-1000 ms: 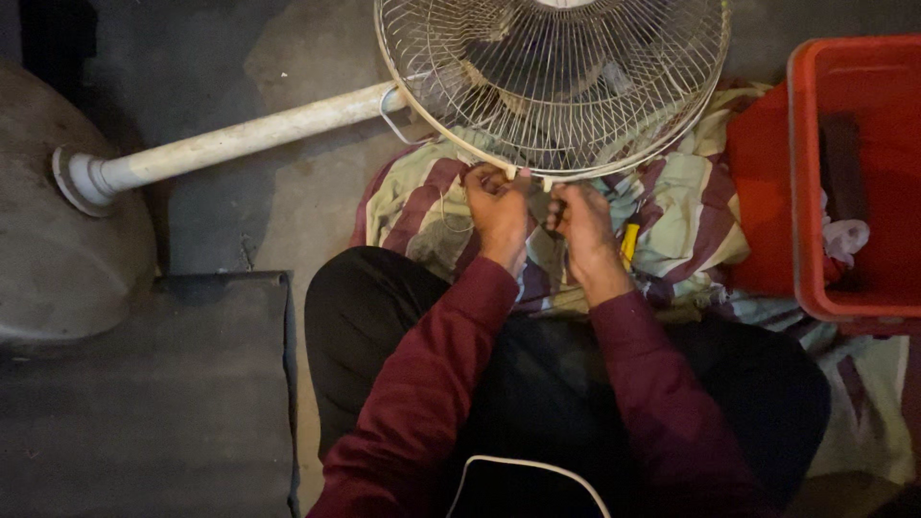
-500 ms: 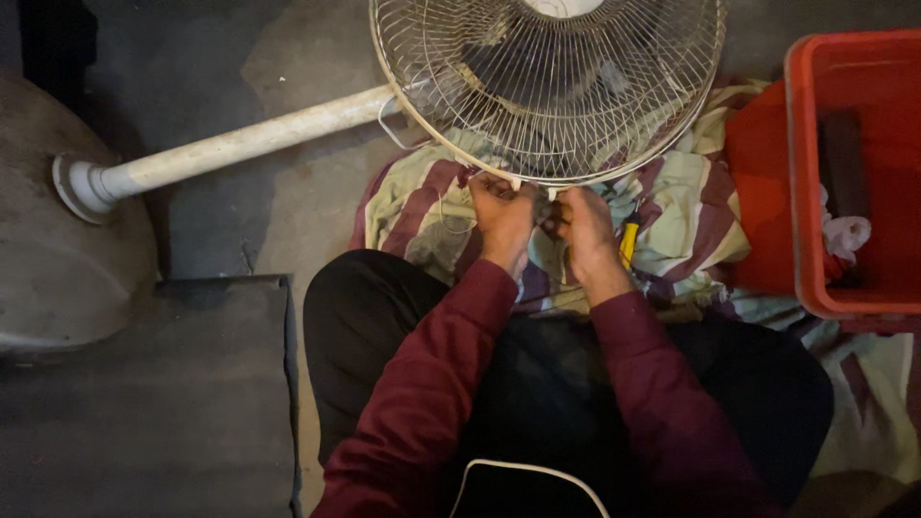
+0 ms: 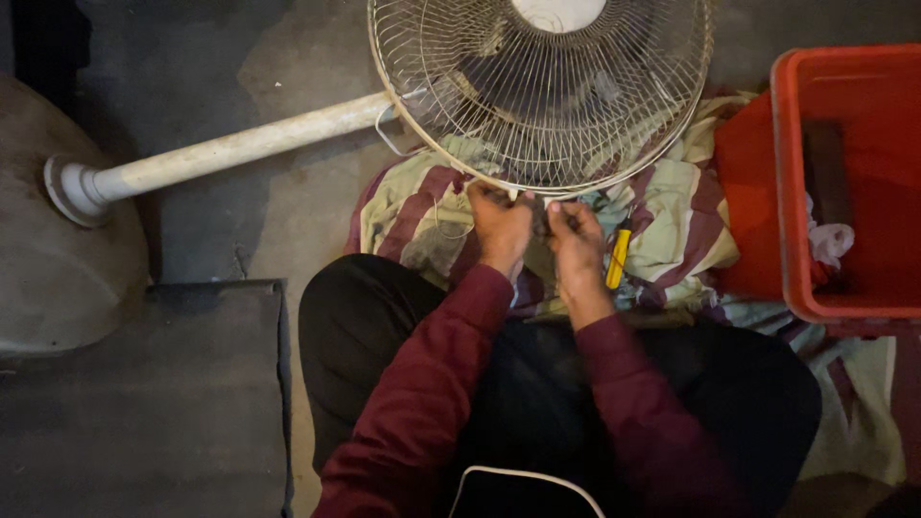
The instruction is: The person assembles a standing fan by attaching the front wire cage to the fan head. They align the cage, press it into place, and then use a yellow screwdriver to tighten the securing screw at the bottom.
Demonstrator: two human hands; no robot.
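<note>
Fan guard [image 3: 542,91] lying flat on the floor, its lower rim over a striped cloth [image 3: 672,225]. Left hand [image 3: 501,223] and right hand [image 3: 576,240], side by side, both pinch closed on that lower rim. A yellow-handled screwdriver [image 3: 619,254] lies just right of the right hand; a red crate [image 3: 844,182] stands right of the guard.

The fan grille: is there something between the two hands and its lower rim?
Nothing visible. The left hand and right hand are already at the lower rim of the fan grille. The yellow-handled screwdriver lies aside, right of the right hand, on the striped cloth.
</note>
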